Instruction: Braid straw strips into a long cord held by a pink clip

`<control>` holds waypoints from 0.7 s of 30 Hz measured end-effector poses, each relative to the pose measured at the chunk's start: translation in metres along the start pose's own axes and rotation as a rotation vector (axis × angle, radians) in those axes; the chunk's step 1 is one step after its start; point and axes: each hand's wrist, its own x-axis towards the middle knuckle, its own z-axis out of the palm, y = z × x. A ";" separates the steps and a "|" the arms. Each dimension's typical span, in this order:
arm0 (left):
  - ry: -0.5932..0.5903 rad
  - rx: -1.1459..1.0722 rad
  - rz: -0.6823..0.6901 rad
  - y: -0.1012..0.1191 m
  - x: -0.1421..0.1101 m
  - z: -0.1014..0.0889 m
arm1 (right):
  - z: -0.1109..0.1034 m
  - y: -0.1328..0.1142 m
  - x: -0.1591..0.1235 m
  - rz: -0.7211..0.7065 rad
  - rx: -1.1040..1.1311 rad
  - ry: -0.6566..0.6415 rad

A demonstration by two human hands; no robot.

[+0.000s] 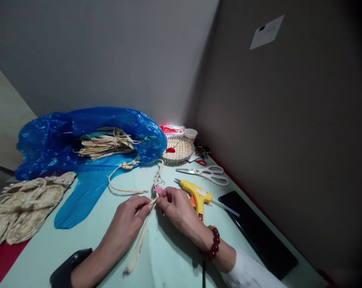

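- Head view, nearest: left wrist, fitted with a black band point(69, 268); right wrist, ringed by a beaded bracelet point(214, 246), with a white sleeve point(249, 268) behind it.
- Straw strands point(139, 250), pale: loose ends trailed on the table point(169, 264) toward the wearer, upper part held between both hands at the middle of the work area.
- Left hand point(129, 212): thumb and finger closed in a pinch on a strand; the other fingers curled.
- Right hand point(176, 208): fingertips pinched at the strands, just beyond the left; the exact grip is partly hidden.
- Step in hand, as judged: strands being plaited or twisted below the clip. Even tension and a firm pinch at the crossing appear to be called for next.
- Tablet point(259, 236), black, laid at the right.
- Pink clip point(158, 189), set on the cord just past the fingertips.
- Glue gun point(199, 194), yellow, a stick protruding from its rear.
- Woven pieces point(33, 212), beaded, at far left.
- Plaited cord point(158, 174), extended beyond the clip.
- Scissors point(212, 174), white-handled, slightly open.
- Blue bag point(63, 140), its mouth filled by a tied straw bundle point(105, 143).
- Round basket point(181, 154), a red item point(170, 150) inside; paper cup point(191, 134) behind.
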 end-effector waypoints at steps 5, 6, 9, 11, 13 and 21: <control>0.138 0.242 0.183 0.008 -0.014 0.005 | 0.004 0.000 -0.004 -0.017 0.025 0.054; 0.167 0.349 0.271 0.007 -0.017 0.010 | 0.004 -0.001 -0.004 -0.021 0.029 0.067; 0.263 0.640 0.554 0.003 -0.025 0.024 | 0.005 -0.001 -0.003 -0.014 0.061 0.070; 0.332 0.746 0.703 0.001 -0.029 0.031 | 0.005 0.000 -0.002 0.007 0.102 0.055; 0.373 0.797 0.814 -0.001 -0.031 0.037 | 0.004 0.001 0.000 0.031 0.161 0.020; 0.024 0.905 0.695 -0.002 -0.034 0.052 | -0.003 -0.006 -0.004 0.104 0.363 -0.137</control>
